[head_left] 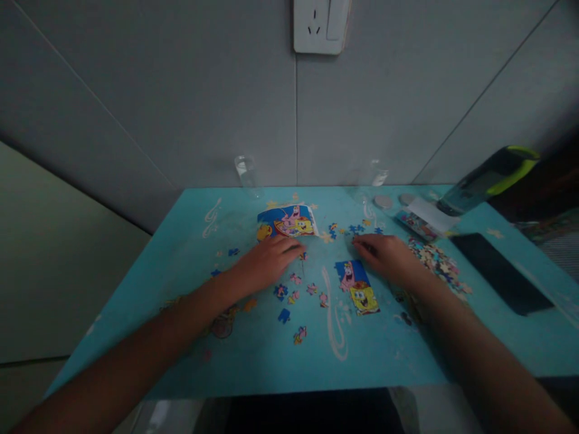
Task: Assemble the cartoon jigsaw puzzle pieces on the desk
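My left hand [275, 260] is closed, its fingertips at a small puzzle piece [303, 256] just below the reference picture [289, 222] of cartoon characters. My right hand [384, 252] makes a pinch beside several blue puzzle pieces [356, 229]; what sits between its fingertips is too small to make out. Below the right hand lies a partly joined puzzle [357, 288] with a pink and a yellow figure. Loose pink and blue pieces [294, 296] are scattered between my forearms. More joined pieces [223, 323] are partly hidden by my left forearm.
To the right are a pile of puzzle pieces [441, 268], a dark phone-like slab [500, 272], a small printed box [418, 222] and a bottle with a green handle [482, 178]. Clear tubes [247, 173] stand near the wall, with round lids [383, 202] at the back right.
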Demonstrator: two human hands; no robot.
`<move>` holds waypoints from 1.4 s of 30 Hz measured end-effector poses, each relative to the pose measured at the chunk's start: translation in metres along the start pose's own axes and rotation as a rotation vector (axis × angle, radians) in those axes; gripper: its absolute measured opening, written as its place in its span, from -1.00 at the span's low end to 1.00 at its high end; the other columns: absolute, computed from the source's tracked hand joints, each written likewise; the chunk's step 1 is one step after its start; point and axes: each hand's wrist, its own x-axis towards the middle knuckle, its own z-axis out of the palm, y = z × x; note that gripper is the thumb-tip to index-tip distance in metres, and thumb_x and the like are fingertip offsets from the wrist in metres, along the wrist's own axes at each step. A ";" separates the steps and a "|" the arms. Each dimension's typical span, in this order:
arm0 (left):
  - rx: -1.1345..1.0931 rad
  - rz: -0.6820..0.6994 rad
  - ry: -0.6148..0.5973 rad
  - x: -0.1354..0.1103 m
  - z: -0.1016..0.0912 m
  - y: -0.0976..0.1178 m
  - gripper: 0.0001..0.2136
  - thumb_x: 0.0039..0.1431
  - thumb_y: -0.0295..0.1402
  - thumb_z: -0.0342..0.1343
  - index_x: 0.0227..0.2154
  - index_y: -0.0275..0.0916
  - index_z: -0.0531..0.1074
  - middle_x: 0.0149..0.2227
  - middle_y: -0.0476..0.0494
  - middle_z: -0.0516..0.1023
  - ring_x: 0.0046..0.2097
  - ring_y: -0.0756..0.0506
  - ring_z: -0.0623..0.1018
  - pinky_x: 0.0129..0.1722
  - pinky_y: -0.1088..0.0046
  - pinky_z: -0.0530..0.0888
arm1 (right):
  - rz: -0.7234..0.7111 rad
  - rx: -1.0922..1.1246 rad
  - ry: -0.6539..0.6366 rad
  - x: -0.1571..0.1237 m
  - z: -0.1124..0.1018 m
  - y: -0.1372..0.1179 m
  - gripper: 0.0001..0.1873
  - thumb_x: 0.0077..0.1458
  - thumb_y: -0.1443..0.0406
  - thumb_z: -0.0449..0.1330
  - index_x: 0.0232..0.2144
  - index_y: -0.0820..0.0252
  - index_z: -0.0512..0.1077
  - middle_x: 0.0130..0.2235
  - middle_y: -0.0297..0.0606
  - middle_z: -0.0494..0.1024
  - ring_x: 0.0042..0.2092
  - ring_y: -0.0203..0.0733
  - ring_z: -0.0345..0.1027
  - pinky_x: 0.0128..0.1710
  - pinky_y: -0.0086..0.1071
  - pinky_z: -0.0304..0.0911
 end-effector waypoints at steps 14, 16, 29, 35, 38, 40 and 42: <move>-0.042 -0.035 -0.029 -0.002 0.001 0.002 -0.78 0.46 -0.37 -0.02 -0.03 -0.23 0.52 -0.04 -0.18 0.56 0.01 -0.16 0.51 0.08 0.16 0.45 | -0.045 0.030 -0.005 -0.001 0.001 -0.002 -0.66 0.36 0.16 -0.01 -0.08 0.09 0.53 -0.12 -0.17 0.65 -0.20 -0.08 0.50 -0.19 -0.24 0.30; -0.099 -0.036 -0.003 -0.002 -0.002 0.008 -0.80 0.46 -0.35 0.00 -0.12 -0.24 0.53 -0.13 -0.16 0.58 -0.05 -0.14 0.53 0.04 0.19 0.46 | -0.054 0.041 -0.006 -0.002 0.000 -0.002 -0.66 0.37 0.17 -0.01 -0.08 0.09 0.53 -0.11 -0.18 0.64 -0.18 -0.09 0.50 -0.17 -0.25 0.31; -0.526 -0.172 -0.001 0.030 0.012 0.082 -0.93 0.29 -0.42 0.25 -0.19 -0.20 0.58 -0.26 -0.04 0.63 -0.17 -0.11 0.56 -0.12 0.31 0.48 | -0.060 0.044 0.011 -0.001 0.001 -0.004 -0.69 0.36 0.18 -0.01 -0.14 0.08 0.52 -0.15 -0.20 0.63 -0.20 -0.12 0.49 -0.19 -0.25 0.30; -0.510 -0.149 0.026 0.031 0.021 0.080 -0.90 0.35 -0.38 0.19 -0.14 -0.21 0.57 -0.21 -0.09 0.61 -0.13 -0.12 0.54 -0.05 0.26 0.47 | -0.061 0.079 0.005 -0.002 0.000 -0.005 -0.70 0.35 0.19 0.00 -0.14 0.09 0.53 -0.16 -0.18 0.62 -0.19 -0.11 0.48 -0.15 -0.25 0.30; -0.484 -0.127 0.036 0.026 0.025 0.082 -0.87 0.37 -0.36 0.17 -0.10 -0.21 0.56 -0.19 -0.11 0.58 -0.10 -0.13 0.51 -0.02 0.23 0.45 | -0.057 0.084 -0.002 -0.001 0.000 -0.004 -0.69 0.35 0.19 0.01 -0.15 0.09 0.54 -0.17 -0.17 0.62 -0.19 -0.10 0.47 -0.16 -0.25 0.28; -0.455 -0.116 0.028 0.024 0.027 0.082 -0.86 0.37 -0.34 0.17 -0.09 -0.20 0.56 -0.17 -0.11 0.56 -0.08 -0.14 0.49 -0.01 0.23 0.44 | -0.059 0.083 -0.002 -0.001 0.000 -0.004 -0.70 0.35 0.20 0.02 -0.15 0.10 0.54 -0.17 -0.17 0.62 -0.20 -0.12 0.47 -0.17 -0.26 0.27; -0.425 -0.110 0.016 0.023 0.027 0.084 -0.85 0.37 -0.32 0.17 -0.08 -0.19 0.56 -0.17 -0.11 0.55 -0.08 -0.14 0.48 -0.01 0.23 0.43 | -0.065 0.080 0.005 -0.001 0.001 -0.004 -0.71 0.35 0.21 0.02 -0.15 0.11 0.54 -0.19 -0.18 0.61 -0.22 -0.13 0.46 -0.19 -0.27 0.27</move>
